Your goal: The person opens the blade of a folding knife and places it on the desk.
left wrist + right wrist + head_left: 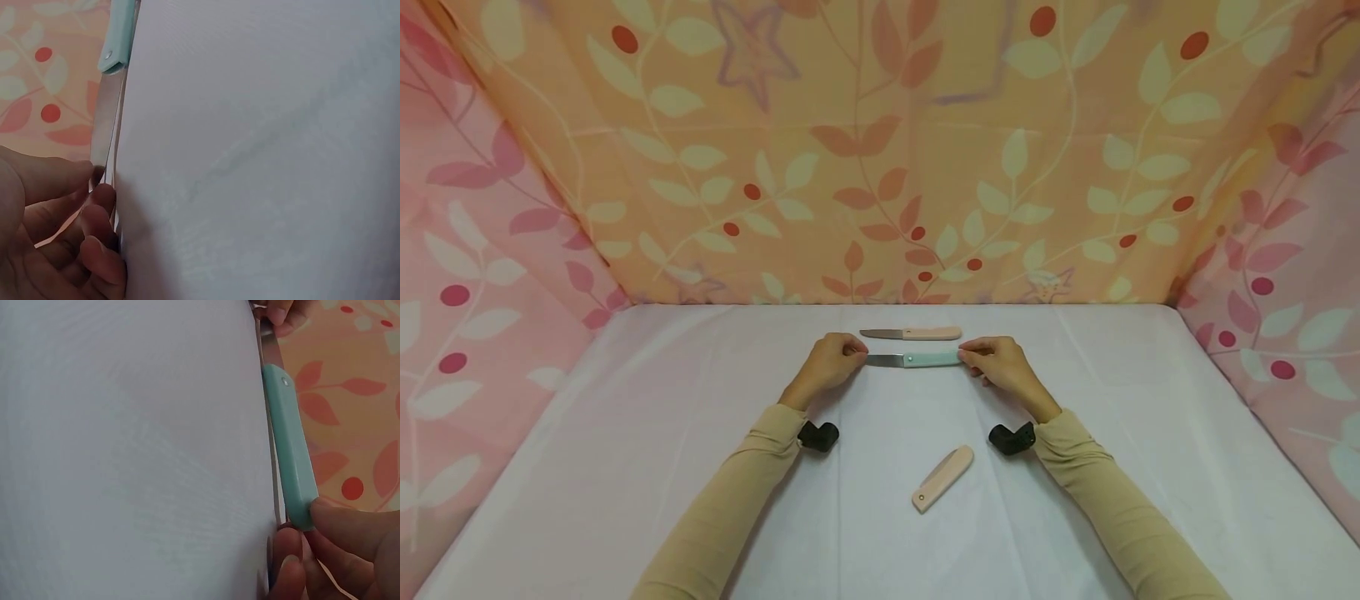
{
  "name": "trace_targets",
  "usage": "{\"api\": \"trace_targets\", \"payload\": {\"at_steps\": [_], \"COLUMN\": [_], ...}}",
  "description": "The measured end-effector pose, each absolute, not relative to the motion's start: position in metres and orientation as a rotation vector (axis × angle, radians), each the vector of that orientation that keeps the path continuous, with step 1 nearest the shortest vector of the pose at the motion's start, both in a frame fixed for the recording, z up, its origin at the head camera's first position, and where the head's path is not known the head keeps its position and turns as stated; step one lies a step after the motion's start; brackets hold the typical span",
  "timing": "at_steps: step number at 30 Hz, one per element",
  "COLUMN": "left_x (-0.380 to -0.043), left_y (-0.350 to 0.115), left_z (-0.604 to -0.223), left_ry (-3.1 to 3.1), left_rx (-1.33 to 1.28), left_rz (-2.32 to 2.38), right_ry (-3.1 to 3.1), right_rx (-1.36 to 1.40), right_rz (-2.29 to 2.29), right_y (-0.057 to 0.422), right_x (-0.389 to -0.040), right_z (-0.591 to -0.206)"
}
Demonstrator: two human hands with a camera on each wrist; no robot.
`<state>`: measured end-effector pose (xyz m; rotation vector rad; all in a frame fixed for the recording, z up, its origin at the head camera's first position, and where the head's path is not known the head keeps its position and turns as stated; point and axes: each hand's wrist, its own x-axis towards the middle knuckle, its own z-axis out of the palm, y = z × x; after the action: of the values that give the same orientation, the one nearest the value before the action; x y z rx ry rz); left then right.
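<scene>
Toward 12 o'clock on the white-clothed bench (pixel 865 542), before leaf-patterned fabric (pixel 955 183), the mint-handled knife (pixel 928 360) is pinched by the left grip (pixel 832 360) at 9 o'clock, right grip (pixel 1003 364) at 3.

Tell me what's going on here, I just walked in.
A person at a white-covered table holds an unfolded mint-green knife between both hands: the left hand pinches the blade near its tip, and the right hand pinches the end of the handle. Just beyond it, an unfolded pale pink knife lies roughly parallel. Nearer the person, a folded pale pink knife lies slantwise on the cloth, between the forearms.
</scene>
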<state>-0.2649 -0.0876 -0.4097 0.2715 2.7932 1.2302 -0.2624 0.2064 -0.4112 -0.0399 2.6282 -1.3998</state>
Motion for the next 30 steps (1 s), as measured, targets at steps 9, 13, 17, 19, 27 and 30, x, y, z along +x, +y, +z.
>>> {"api": "trace_targets", "payload": {"at_steps": [9,13,17,19,27,30], "left_x": [-0.264,-0.263,-0.263,-0.262,-0.250,-0.244], "left_y": [-0.087,-0.087,-0.087,-0.087,-0.083,-0.079], "left_z": [-0.409,-0.408,-0.408,-0.409,-0.404,-0.402], "left_ry": [2.802,2.799,2.795,2.791,2.733,2.713], "left_rx": [0.246,0.257,0.266,0.271,0.291,0.302], "left_rz": [1.213,1.216,1.219,1.222,1.272,1.284], "right_ry": [2.606,2.600,2.588,2.579,2.563,2.566], "right_rx": [-0.066,-0.088,-0.139,-0.152,-0.209,-0.260], "right_rz": [-1.405,-1.417,-1.452,-1.459,-1.398,-1.388], "right_y": [0.210,0.212,0.214,0.214,0.213,0.215], "right_x": [-0.262,-0.262,-0.257,-0.254,-0.236,-0.228], "right_z": [-0.410,-0.411,-0.409,-0.407,-0.400,-0.399]}}
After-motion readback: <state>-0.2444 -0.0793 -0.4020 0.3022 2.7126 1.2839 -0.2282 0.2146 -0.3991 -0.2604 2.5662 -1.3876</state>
